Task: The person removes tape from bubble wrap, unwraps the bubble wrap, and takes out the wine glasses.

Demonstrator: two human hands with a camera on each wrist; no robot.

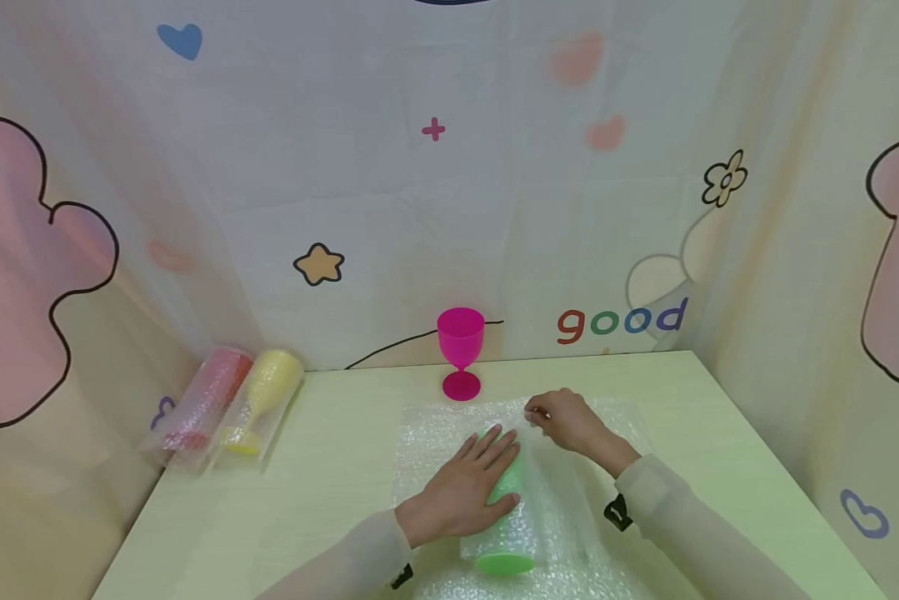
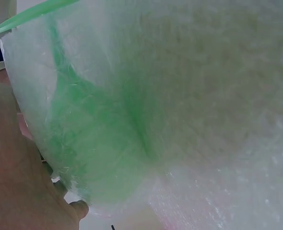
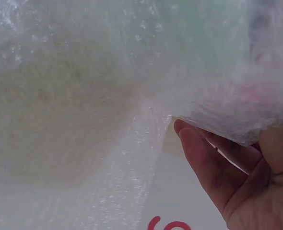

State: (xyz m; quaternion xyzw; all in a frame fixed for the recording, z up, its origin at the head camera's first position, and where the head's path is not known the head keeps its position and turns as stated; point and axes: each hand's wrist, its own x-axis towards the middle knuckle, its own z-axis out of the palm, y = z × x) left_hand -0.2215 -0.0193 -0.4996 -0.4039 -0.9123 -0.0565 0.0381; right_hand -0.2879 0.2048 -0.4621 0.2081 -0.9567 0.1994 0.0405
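Note:
A green goblet [image 1: 505,564] lies on its side on a sheet of bubble wrap [image 1: 434,437], its foot toward me and poking out of the wrap. In the left wrist view the goblet's bowl [image 2: 91,139] shows through a layer of the wrap. My left hand [image 1: 464,492] rests on the covered bowl with its fingers extended. Just to the right, at the far part of the sheet, my right hand [image 1: 569,422] pinches the edge of the bubble wrap between thumb and fingertips, as the right wrist view shows.
Behind the sheet a pink goblet [image 1: 461,342] stands upright near the table's back edge. At the left back corner lie a red wrapped bundle [image 1: 212,396] and a yellow goblet [image 1: 269,387] in bubble wrap. A printed curtain [image 1: 389,167] hangs around the table [image 1: 329,467].

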